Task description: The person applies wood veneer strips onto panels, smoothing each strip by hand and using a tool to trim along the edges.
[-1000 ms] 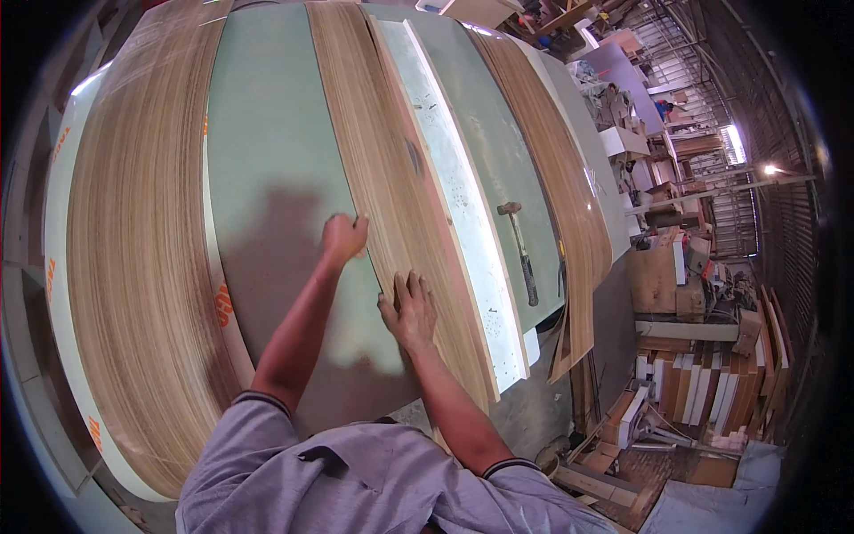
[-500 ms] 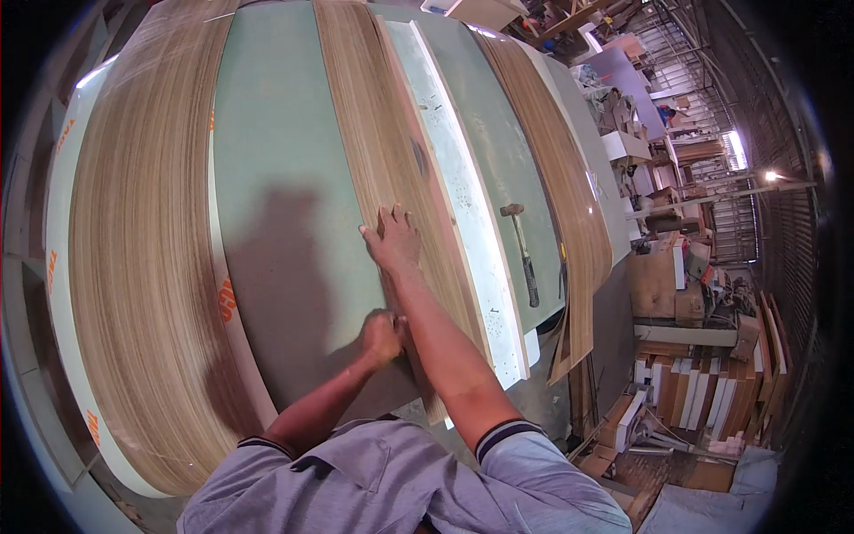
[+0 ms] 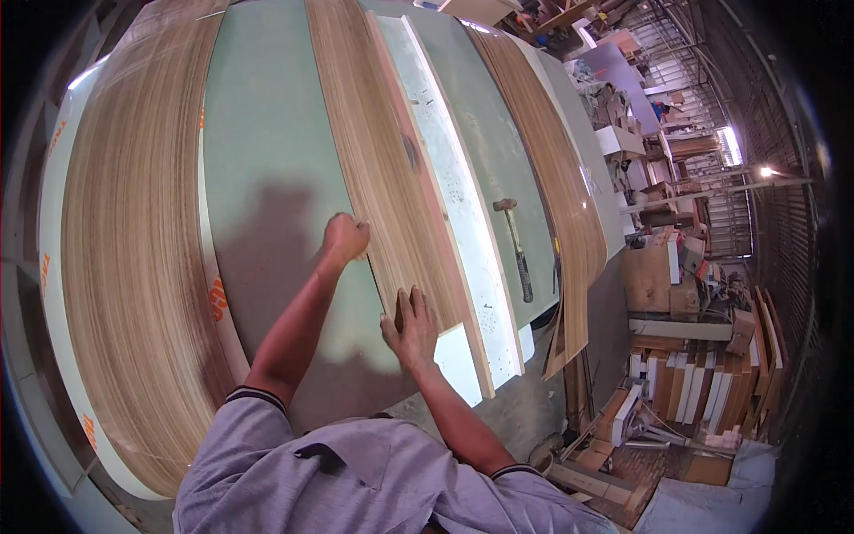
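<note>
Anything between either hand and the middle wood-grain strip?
Nothing visible. The right hand rests on the near end of the wood-grain strip; the left hand is curled at its left edge. The hammer lies off to the right.

the tips of the left hand's [image 3: 347,237] fingers are curled out of sight; whether they pinch anything cannot be told. the palm of the right hand [image 3: 412,331] is hidden, and it covers part of the narrow wood-grain strip's [image 3: 378,169] edge. that strip and the wide wood-grain sheet [image 3: 133,240] run past the top edge. the grey shirt [image 3: 356,472] is cut off below. specks on the white strip [image 3: 496,320] are too small to identify; the distant clutter [image 3: 614,102] blurs together.
</note>
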`<state>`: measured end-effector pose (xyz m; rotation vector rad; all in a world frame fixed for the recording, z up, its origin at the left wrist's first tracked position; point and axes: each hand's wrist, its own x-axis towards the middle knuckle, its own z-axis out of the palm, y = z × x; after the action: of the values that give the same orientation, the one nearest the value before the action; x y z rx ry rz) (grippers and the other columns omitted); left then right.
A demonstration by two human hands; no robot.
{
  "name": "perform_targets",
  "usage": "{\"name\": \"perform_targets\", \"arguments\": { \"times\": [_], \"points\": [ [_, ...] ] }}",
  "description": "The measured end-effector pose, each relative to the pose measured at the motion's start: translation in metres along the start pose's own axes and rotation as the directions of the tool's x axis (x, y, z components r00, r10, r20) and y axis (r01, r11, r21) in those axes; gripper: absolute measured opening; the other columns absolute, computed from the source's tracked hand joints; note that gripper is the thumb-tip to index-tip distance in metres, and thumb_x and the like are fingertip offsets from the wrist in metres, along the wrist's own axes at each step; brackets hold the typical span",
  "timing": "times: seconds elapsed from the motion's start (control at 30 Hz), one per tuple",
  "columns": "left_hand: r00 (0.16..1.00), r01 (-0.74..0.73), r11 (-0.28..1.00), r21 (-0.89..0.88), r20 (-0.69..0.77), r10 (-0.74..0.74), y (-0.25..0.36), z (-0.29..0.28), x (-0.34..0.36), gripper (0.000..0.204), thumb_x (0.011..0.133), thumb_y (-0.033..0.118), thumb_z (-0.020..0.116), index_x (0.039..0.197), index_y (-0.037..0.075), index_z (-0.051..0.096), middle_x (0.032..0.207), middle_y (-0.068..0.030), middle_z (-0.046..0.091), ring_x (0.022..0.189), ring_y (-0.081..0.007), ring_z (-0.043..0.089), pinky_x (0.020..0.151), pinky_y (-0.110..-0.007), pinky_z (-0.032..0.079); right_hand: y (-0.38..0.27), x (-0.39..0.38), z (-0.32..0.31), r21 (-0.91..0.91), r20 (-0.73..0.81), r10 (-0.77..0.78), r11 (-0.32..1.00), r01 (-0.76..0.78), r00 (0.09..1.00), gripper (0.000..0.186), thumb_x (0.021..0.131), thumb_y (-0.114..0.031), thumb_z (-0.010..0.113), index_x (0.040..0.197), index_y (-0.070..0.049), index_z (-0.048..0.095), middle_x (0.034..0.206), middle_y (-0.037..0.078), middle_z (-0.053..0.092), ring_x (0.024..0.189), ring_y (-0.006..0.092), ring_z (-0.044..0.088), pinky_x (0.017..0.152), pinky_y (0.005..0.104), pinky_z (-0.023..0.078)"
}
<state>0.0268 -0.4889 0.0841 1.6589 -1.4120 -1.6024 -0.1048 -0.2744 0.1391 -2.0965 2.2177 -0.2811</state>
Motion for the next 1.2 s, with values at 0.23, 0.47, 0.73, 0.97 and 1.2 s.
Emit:
{"name": "perform_targets", "arguments": {
  "times": [0.23,0.47,0.73,0.97,1.2],
  "points": [
    [0.990,-0.048,0.994,0.099,-0.128,0.060,-0.021,-0.001,0.016,0.039,0.088,0.030,0.063,0.078,-0.008,0.066,0.086,-0.0297,0.067,0.084,-0.0431,0.068,0.075,-0.048,0.054,-0.013,0.062,0.014,0.055,0.023,-0.007,0.998,0.006,1.000,0.057,0.083,-0.031,0.068,0.131,-0.001,0.057,0.138,0.028,0.049,0.127,0.0437,0.049,0.100,0.0495,0.046],
    [0.997,-0.069,0.993,-0.099,0.027,0.072,-0.093,0.028,-0.057,0.024,0.082,0.017,0.063,0.081,-0.006,0.068,0.080,-0.0277,0.067,0.080,-0.0421,0.068,0.071,-0.045,0.054,-0.031,0.125,0.023,0.067,0.097,0.007,0.998,-0.013,0.995,0.056,0.083,-0.037,0.065,0.128,-0.003,0.059,0.135,0.024,0.053,0.124,0.0407,0.051,0.098,0.0499,0.047],
    [0.961,-0.165,0.986,-0.025,-0.229,0.155,-0.036,0.046,-0.060,0.026,0.080,0.022,0.070,0.079,-0.004,0.069,0.078,-0.0250,0.069,0.075,-0.0396,0.070,0.067,-0.046,0.054,-0.051,0.183,0.023,0.052,0.200,0.054,0.996,-0.066,0.978,0.062,0.081,-0.045,0.066,0.127,-0.004,0.060,0.135,0.024,0.053,0.124,0.0390,0.051,0.099,0.0501,0.046],
    [0.921,-0.048,0.994,0.095,-0.380,0.081,-0.028,0.013,0.010,0.029,0.081,0.027,0.070,0.071,-0.001,0.071,0.062,-0.0182,0.067,0.060,-0.0336,0.069,0.062,-0.042,0.056,-0.060,0.135,-0.026,0.460,-0.021,-0.094,0.883,0.093,0.995,0.036,0.091,-0.033,0.065,0.110,-0.002,0.068,0.109,0.018,0.068,0.103,0.0351,0.065,0.091,0.0411,0.051],
    [0.965,0.002,0.995,-0.104,-0.262,-0.029,0.010,-0.012,0.074,0.035,0.083,0.024,0.064,0.066,-0.006,0.067,0.059,-0.0172,0.067,0.055,-0.0277,0.070,0.059,-0.039,0.058,0.005,-0.042,-0.043,0.468,0.156,0.017,0.879,-0.089,0.988,0.024,0.093,-0.024,0.064,0.109,-0.007,0.070,0.110,0.016,0.069,0.107,0.0364,0.064,0.091,0.0424,0.052]
  ]
}}
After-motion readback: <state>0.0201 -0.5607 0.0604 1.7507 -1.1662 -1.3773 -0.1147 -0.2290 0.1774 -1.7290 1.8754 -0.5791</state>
